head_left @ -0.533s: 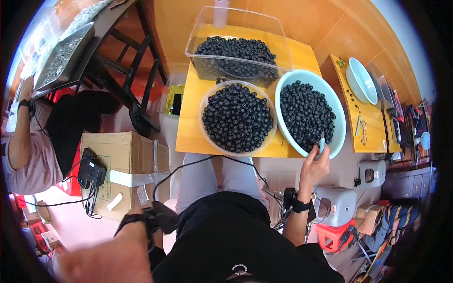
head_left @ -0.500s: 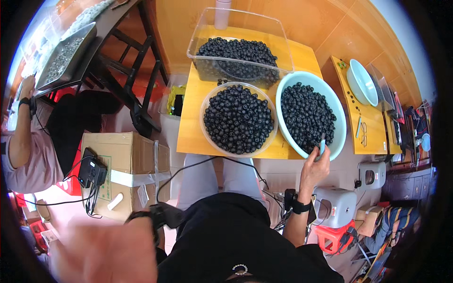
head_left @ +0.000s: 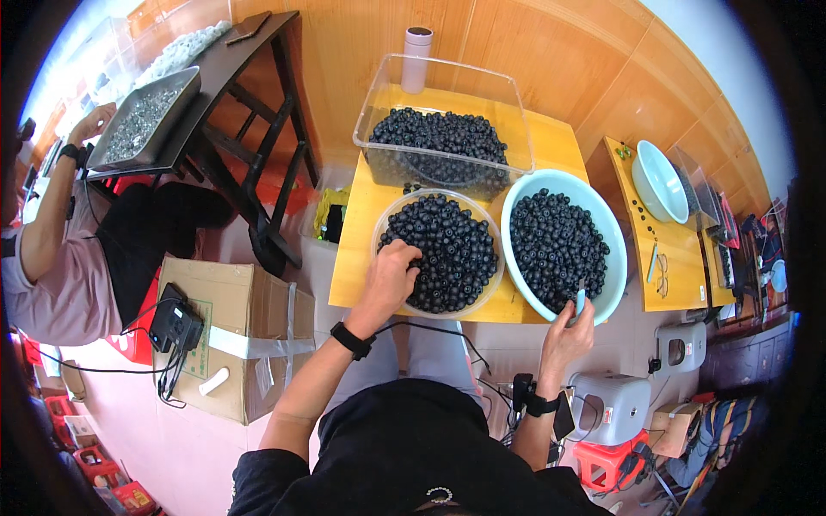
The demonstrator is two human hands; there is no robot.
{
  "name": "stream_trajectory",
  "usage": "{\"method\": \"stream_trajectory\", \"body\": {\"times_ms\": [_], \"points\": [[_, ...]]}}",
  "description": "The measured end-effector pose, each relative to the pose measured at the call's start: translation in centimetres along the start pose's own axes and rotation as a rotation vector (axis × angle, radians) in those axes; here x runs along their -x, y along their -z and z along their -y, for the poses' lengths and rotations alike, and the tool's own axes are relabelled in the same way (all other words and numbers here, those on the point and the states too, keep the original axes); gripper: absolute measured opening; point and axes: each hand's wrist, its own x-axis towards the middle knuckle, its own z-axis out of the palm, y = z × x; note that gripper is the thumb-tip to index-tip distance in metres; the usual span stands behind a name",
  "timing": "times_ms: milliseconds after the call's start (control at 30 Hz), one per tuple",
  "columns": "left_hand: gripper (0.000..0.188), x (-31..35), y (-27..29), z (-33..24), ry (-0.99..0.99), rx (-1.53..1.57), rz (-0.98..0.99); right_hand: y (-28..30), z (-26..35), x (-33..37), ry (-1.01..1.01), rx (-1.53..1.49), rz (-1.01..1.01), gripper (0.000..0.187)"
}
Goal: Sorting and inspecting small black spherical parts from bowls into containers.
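- Tub (head_left: 454,315), one: left hand (head_left: 396,277) on black beads (head_left: 459,258), grip unclear
- Basin (head_left: 617,277), one, right of tub: right hand (head_left: 568,339) grasping blue-handled tool (head_left: 580,302)
- Clear bin (head_left: 383,168), one, behind tub

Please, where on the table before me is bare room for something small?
On the table, bare: the strip between its left edge and the round tub; the far right corner, behind the blue basin and right of the clear box. Crowded: the middle, where these containers stand close.

Orange wood-grained wall panels (head_left: 344,86) back a dark table (head_left: 222,73) above pale pink flooring (head_left: 215,451).
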Motion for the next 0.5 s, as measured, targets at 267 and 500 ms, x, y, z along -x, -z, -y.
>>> {"method": "stream_trajectory", "body": {"times_ms": [267, 500], "points": [[0.022, 0.0, -0.4, -0.8, -0.063, -0.152, 0.114, 0.1, -0.4, 0.2, 0.002, 0.005, -0.001, 0.018], [0.025, -0.7, -0.1, 0.5, 0.115, 0.074, 0.225, 1.6, 1.1, -1.1, -0.086, -0.081, 0.162, 0.022]]}}
